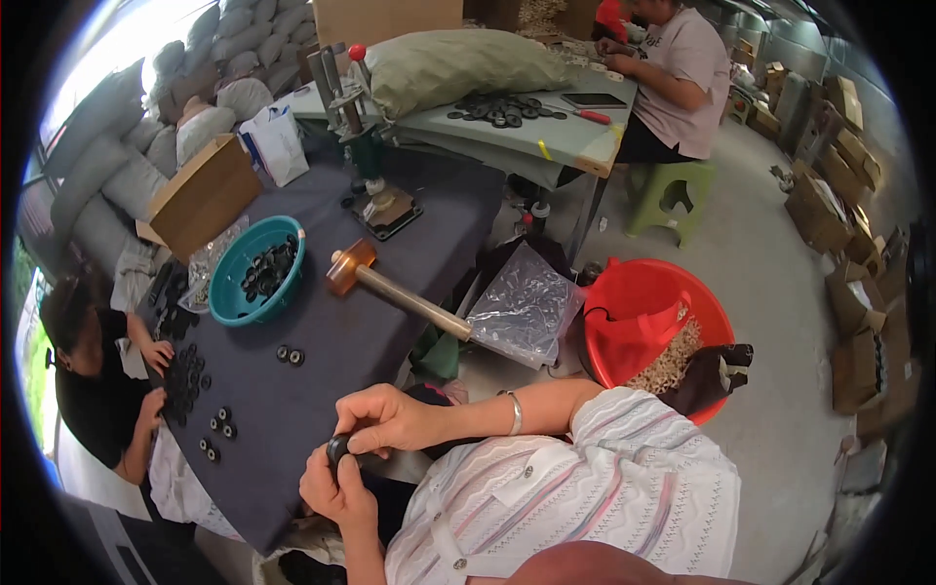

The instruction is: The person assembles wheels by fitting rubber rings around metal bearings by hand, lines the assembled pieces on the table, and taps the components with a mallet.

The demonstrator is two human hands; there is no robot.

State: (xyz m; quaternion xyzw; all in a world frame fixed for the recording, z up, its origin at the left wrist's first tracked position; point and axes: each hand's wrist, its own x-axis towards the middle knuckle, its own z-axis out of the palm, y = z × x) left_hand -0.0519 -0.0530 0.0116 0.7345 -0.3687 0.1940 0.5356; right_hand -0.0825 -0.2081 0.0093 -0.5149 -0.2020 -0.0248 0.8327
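Note:
A small black round wheel-like part (337,449) is held upright between my two hands, just off the near edge of the dark cloth-covered table (331,361). My left hand (338,490) grips it from below, thumb against its side. From above, my right hand (386,417) pinches the same part with thumb and fingers; a silver bracelet is on that wrist. Beyond my hands, a mallet (353,267) with an amber head and wooden handle lies on the table. Several small black wheels with pale metal centres (290,355) stand in little groups on the cloth.
A turquoise basin (220,283) holds black rings. Behind it are a cardboard box (205,195) and a hand press (366,166). A person in black works at left; another sits far right. A red tub (717,302) and a bag of metal parts (522,302) lie to my right.

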